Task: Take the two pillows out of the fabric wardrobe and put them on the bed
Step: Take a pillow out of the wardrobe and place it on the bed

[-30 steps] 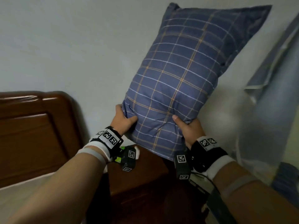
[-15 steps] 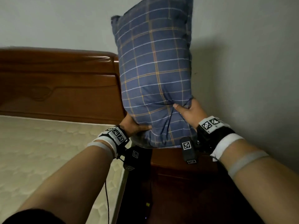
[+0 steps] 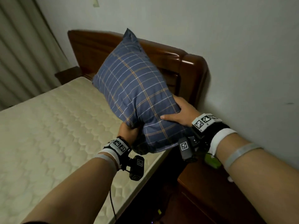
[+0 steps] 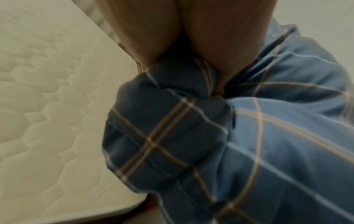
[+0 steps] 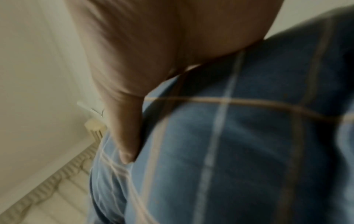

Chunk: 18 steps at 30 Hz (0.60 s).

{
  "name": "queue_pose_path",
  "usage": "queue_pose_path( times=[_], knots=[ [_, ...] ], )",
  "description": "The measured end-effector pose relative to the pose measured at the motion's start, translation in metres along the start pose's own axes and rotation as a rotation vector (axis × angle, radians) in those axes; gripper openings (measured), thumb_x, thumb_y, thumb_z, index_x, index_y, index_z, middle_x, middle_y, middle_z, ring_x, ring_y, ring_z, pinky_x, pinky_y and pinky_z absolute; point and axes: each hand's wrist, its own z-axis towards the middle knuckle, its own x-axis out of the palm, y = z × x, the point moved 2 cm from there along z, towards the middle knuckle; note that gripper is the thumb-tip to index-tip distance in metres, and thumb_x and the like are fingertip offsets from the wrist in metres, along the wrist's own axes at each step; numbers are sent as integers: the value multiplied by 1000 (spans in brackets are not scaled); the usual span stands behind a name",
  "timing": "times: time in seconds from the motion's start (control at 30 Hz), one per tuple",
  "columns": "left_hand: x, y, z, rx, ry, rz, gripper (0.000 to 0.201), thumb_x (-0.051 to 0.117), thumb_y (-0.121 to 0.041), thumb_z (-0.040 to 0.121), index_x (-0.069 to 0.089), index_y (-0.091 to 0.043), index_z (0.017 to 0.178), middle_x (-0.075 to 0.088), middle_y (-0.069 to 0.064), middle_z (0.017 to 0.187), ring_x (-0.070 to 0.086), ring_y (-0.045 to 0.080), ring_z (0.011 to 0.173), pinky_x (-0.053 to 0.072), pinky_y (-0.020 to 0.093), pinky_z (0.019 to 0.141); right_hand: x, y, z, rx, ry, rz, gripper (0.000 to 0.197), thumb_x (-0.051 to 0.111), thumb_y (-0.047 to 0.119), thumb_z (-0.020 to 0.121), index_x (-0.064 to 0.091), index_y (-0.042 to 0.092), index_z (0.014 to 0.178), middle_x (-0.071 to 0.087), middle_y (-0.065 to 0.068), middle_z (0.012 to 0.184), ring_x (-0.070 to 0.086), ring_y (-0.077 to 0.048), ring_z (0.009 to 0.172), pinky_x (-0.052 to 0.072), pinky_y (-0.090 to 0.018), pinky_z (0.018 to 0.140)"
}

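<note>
A: How are the fingers set?

B: The left hand is bunched on the near lower corner of the plaid pillow. The right hand clasps its near right edge, thumb pressed across the cloth.

A: Where is the pillow?

B: In the air, tilted over the near corner of the bare quilted mattress, in front of the wooden headboard.

A: How far along?

B: I'd say it's out of the wardrobe but not yet down. No second pillow shows.

A: Its look?

B: Plump, soft, blue with orange and white lines.
</note>
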Motion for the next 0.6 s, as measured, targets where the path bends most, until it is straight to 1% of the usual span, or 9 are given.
queue_pose_path(
  times=[0.07,0.13,0.2,0.23,0.37,0.47,0.5,0.53,0.6],
  knots=[
    [-14,7,17,-24,-69,-18,25,68,-19,86,69,-12,110,73,10,107,66,24,104,50,35,90,9,5,30,-31,26,-28,111,82,58,59,22,44,151,36,2,154,41,-18,137,35,-39,116],
    [-25,12,39,-40,-131,-34,27,66,-21,87,67,-11,113,72,11,110,65,24,105,47,32,91,15,10,57,-49,64,1,114,84,54,60,17,47,151,36,7,157,44,-16,137,37,-38,115],
    [-33,16,63,-68,-163,-26,27,64,-21,88,65,-11,113,72,14,111,65,28,107,49,36,94,19,12,85,-49,86,31,111,85,48,63,20,42,152,40,10,154,51,-15,131,39,-34,112],
    [-36,17,74,-78,-178,-25,27,64,-20,88,65,-11,113,72,16,111,65,29,107,50,39,95,21,12,98,-57,91,31,110,85,48,63,22,40,152,41,9,153,50,-14,132,38,-35,113],
    [-43,22,113,-56,-218,-33,24,66,-18,87,68,-10,110,73,14,107,67,28,106,49,34,92,28,2,142,-89,126,47,110,78,59,59,21,41,151,37,10,156,38,-15,142,32,-45,118],
    [-45,25,142,-68,-239,-22,29,67,-28,82,69,-14,107,74,11,104,68,29,104,52,40,93,33,-6,178,-112,134,53,108,77,54,64,18,39,153,33,7,158,34,-16,145,27,-46,120],
    [-46,27,152,-74,-248,-12,30,67,-29,82,68,-14,108,74,11,105,68,29,104,52,42,93,33,-7,191,-120,128,55,107,78,52,66,18,37,153,32,7,159,33,-16,145,26,-43,121],
    [-47,28,162,-80,-259,2,29,68,-26,83,68,-13,109,74,12,106,68,29,104,52,43,93,34,-7,204,-128,123,53,106,79,47,69,17,35,154,31,7,159,32,-16,145,23,-37,121],
    [-50,29,182,-98,-284,16,28,68,-22,86,67,-11,111,73,13,108,68,28,103,52,40,93,36,-12,233,-131,137,50,102,79,33,77,15,27,156,27,6,160,28,-16,147,18,-25,114]
  ],
)
